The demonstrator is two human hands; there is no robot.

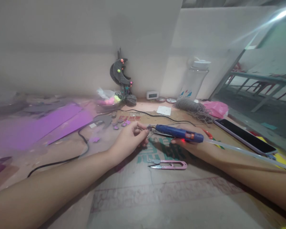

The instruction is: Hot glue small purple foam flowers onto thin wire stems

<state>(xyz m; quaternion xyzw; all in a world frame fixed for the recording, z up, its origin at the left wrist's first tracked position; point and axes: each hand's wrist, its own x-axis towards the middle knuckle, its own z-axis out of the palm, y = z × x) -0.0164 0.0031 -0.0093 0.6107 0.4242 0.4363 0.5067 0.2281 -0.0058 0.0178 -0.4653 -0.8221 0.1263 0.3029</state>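
My right hand (pixel 190 144) grips a blue hot glue gun (pixel 178 133) with a clear glue stick (pixel 248 154) trailing out of its back toward the right. The gun's nozzle points left, right at the fingertips of my left hand (pixel 130 138). My left hand is pinched shut on something small at the nozzle tip that I cannot make out. Both hands hover just above a cardboard sheet (pixel 157 190) on the table. Pink thread snips (pixel 169 164) lie on the cardboard just in front of my hands.
A black cord (pixel 83 143) runs left across the table. Purple foam sheets (pixel 50 125) and small purple cut pieces (pixel 124 123) lie at left. At the back stand a dark felt ornament (pixel 121 73), a clear water bottle (pixel 195 79), grey yarn (pixel 193 108) and a pink bag (pixel 216 108). A phone (pixel 244 136) lies right.
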